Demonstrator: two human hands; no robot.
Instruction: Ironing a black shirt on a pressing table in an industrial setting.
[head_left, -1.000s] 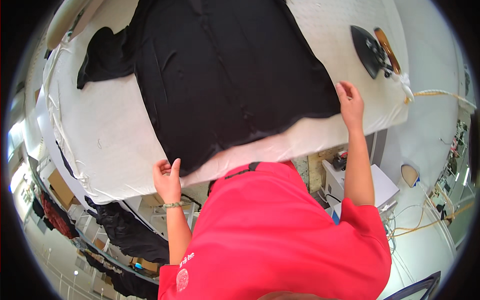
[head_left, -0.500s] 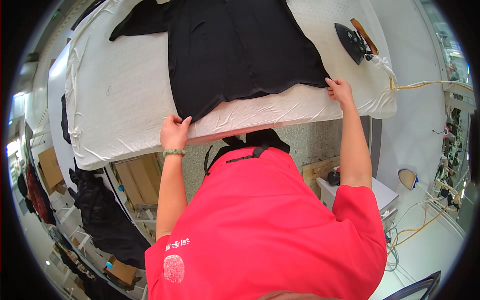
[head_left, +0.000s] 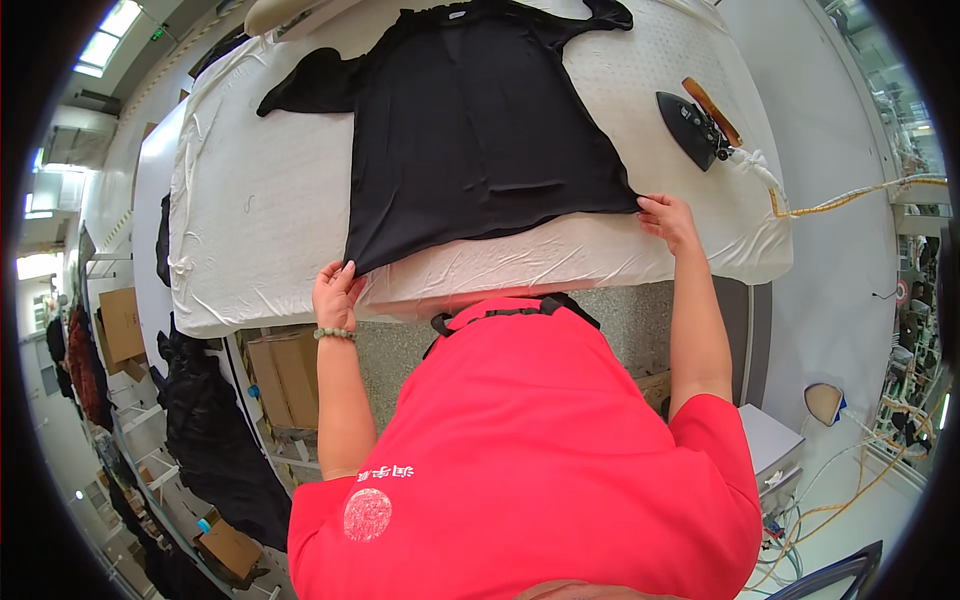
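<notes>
A black short-sleeved top lies spread on the white padded ironing table, its neckline at the far side and its hem toward me. My left hand, with a green bead bracelet at the wrist, pinches the hem's left corner at the table's near edge. At the opposite hem corner, my right hand holds the cloth between thumb and fingers. The hem sags in a curve between both hands. To the right of the top, an iron with a brown handle rests on the table.
A yellowish hose and cable run from the iron off to the right. Dark garments hang at the left, near cardboard boxes. A pale cabinet stands at lower right. Something beige sits at the table's far left.
The view has shifted, and the top's neckline and both sleeves now show. Both hands still hold the hem corners, and the cloth between them looks flatter.
</notes>
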